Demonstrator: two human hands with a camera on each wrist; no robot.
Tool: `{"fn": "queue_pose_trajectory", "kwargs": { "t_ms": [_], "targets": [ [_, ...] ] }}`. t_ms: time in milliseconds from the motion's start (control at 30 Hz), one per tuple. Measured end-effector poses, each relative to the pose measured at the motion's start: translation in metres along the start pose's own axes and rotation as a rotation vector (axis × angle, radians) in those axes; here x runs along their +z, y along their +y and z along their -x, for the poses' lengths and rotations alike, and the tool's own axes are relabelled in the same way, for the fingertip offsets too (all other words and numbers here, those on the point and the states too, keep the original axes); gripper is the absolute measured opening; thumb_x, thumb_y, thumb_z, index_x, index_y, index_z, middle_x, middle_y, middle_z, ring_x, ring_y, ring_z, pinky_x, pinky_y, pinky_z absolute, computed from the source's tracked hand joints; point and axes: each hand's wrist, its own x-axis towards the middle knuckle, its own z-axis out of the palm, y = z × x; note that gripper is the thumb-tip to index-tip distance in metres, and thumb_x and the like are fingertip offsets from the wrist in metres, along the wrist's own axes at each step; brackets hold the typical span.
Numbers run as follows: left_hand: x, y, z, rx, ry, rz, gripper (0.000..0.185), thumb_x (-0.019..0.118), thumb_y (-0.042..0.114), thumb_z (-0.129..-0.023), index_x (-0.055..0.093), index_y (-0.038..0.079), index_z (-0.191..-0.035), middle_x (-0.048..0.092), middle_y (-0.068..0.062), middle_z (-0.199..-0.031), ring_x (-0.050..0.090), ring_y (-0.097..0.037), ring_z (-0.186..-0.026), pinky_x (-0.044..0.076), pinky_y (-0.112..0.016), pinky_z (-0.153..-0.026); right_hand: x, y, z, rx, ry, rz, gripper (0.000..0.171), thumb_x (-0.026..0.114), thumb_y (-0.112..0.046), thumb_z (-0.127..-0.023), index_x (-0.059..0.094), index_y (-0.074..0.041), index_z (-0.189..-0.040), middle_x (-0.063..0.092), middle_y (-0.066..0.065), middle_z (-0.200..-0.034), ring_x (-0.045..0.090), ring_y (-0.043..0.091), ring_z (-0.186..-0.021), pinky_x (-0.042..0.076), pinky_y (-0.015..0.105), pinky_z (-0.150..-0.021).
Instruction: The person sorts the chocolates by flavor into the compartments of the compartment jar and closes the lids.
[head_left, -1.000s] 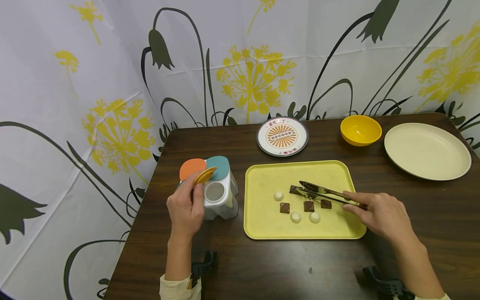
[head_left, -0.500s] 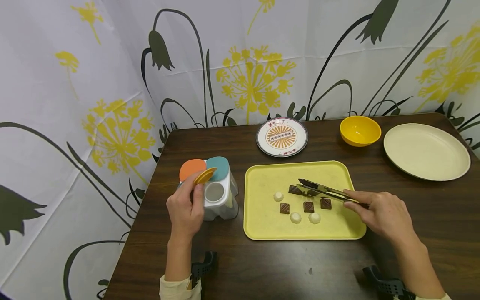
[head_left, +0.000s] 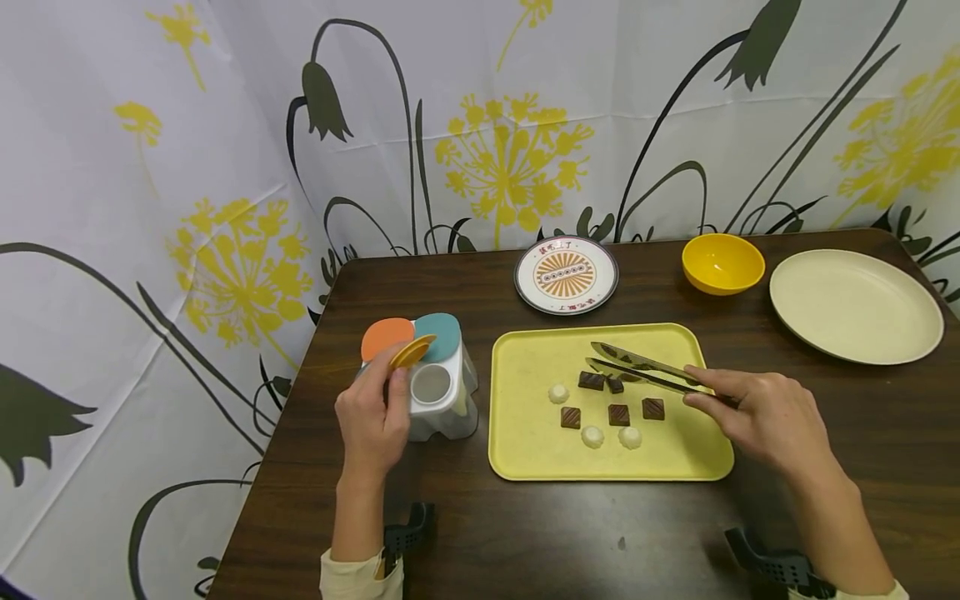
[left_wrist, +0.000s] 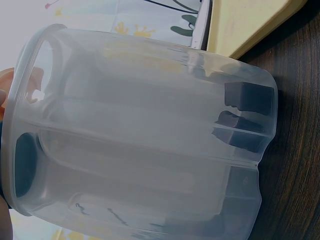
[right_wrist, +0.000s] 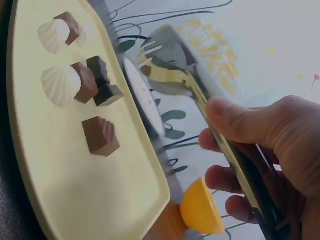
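My left hand (head_left: 372,421) pinches a yellow-orange lid (head_left: 411,352), tilted up beside the uncovered round opening of a multi-compartment container (head_left: 442,412). Two dark chunks (left_wrist: 248,97) lie at the bottom of its clear body in the left wrist view. My right hand (head_left: 765,421) grips metal tongs (head_left: 652,367), whose arms stand apart over the yellow tray (head_left: 525,454). Just below the tong tips sit two dark chocolates (head_left: 591,381), side by side. Nearer me on the tray are brown square chocolates (head_left: 618,414) and white swirled sweets (head_left: 592,437).
Orange (head_left: 386,337) and teal (head_left: 438,335) lids cover other compartments of the container. Behind the tray lies a patterned round plate (head_left: 566,275). A yellow bowl (head_left: 722,265) and a cream oval plate (head_left: 857,307) stand at the back right. A flowered cloth (head_left: 510,158) hangs behind the table.
The tongs have shifted back and away from the dark chocolates, and the smaller dark one now shows uncovered. My left hand has stayed in place with the lid.
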Motion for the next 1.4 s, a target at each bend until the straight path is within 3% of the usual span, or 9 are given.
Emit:
{"fn": "queue_pose_trajectory", "kwargs": {
  "t_ms": [167, 500, 1033, 1267, 1400],
  "targets": [
    [0.000, 0.000, 0.001, -0.003, -0.002, -0.004, 0.027, 0.050, 0.012, -0.093, 0.066, 0.007, -0.114, 0.071, -0.005, -0.104, 0.067, -0.016, -0.084, 0.053, -0.036, -0.074, 0.006, 0.005, 0.004, 0.056, -0.108, 0.057, 0.042, 0.083, -0.028, -0.071, 0.074, -0.018, -0.110, 0.059, -0.012, -0.059, 0.033, 0.004, -0.044, 0.024, 0.025, -0.039],
    [0.001, -0.002, 0.001, 0.017, 0.009, -0.008, 0.027, 0.050, 0.012, -0.093, 0.066, 0.007, -0.114, 0.071, -0.006, -0.102, 0.067, -0.017, -0.083, 0.053, -0.037, -0.072, 0.016, 0.014, 0.009, 0.083, -0.206, 0.052, 0.044, 0.080, -0.035, -0.075, 0.072, -0.018, -0.115, 0.054, -0.015, -0.059, 0.032, 0.004, -0.044, 0.025, 0.025, -0.041],
    [0.001, -0.002, 0.000, 0.016, 0.012, 0.001, 0.027, 0.050, 0.010, -0.093, 0.067, 0.007, -0.114, 0.071, -0.005, -0.102, 0.066, -0.015, -0.082, 0.052, -0.035, -0.072, 0.018, 0.018, 0.011, 0.070, -0.140, 0.053, 0.032, 0.078, -0.027, -0.077, 0.075, -0.018, -0.108, 0.065, -0.006, -0.063, 0.026, 0.005, -0.043, 0.020, 0.025, -0.039],
    [0.001, -0.002, 0.000, 0.021, 0.012, 0.006, 0.027, 0.050, 0.011, -0.093, 0.067, 0.007, -0.114, 0.071, -0.005, -0.102, 0.066, -0.016, -0.083, 0.053, -0.035, -0.073, 0.016, 0.019, 0.011, 0.038, -0.085, 0.039, 0.031, 0.080, -0.024, -0.075, 0.076, -0.018, -0.105, 0.073, 0.000, -0.074, 0.035, 0.005, -0.045, 0.022, 0.024, -0.039],
    [0.001, -0.001, 0.000, 0.019, 0.011, 0.002, 0.027, 0.050, 0.011, -0.093, 0.067, 0.007, -0.114, 0.071, -0.005, -0.102, 0.066, -0.015, -0.082, 0.053, -0.035, -0.073, 0.014, 0.017, 0.010, 0.028, -0.031, 0.024, 0.031, 0.082, -0.021, -0.072, 0.077, -0.018, -0.103, 0.074, 0.004, -0.081, 0.054, 0.011, -0.050, 0.027, 0.025, -0.039]
  ]
}}
